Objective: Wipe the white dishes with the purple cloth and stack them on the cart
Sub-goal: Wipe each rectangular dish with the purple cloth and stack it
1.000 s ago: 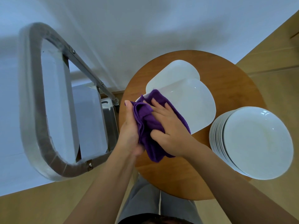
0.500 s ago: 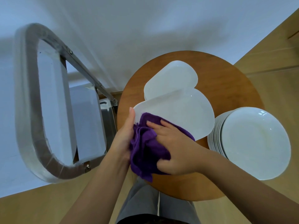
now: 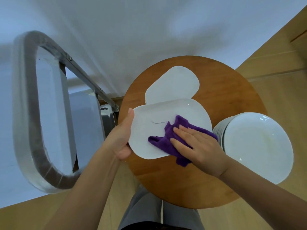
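My left hand [image 3: 122, 140] grips the left edge of a white rounded-rectangular dish [image 3: 149, 127] and holds it above the round wooden table [image 3: 232, 100]. With its fingers laid flat, my right hand [image 3: 197, 146] presses the purple cloth [image 3: 166, 138] onto the dish's right half. A thin dark thread or hair lies on the dish near its middle. Behind it, a second white dish of the same shape [image 3: 172, 83] lies on the table. A stack of several round white plates [image 3: 255, 146] stands at the table's right edge.
The metal cart [image 3: 86, 123] stands to the left of the table, its curved grey handle [image 3: 25, 113] close to me. A white wall rises behind. The floor is light wood, and my legs are under the table's near edge.
My right hand has slid the cloth from the dish's left end to its right half. The left hand has shifted its grip along the left edge, and the dish's face now shows.
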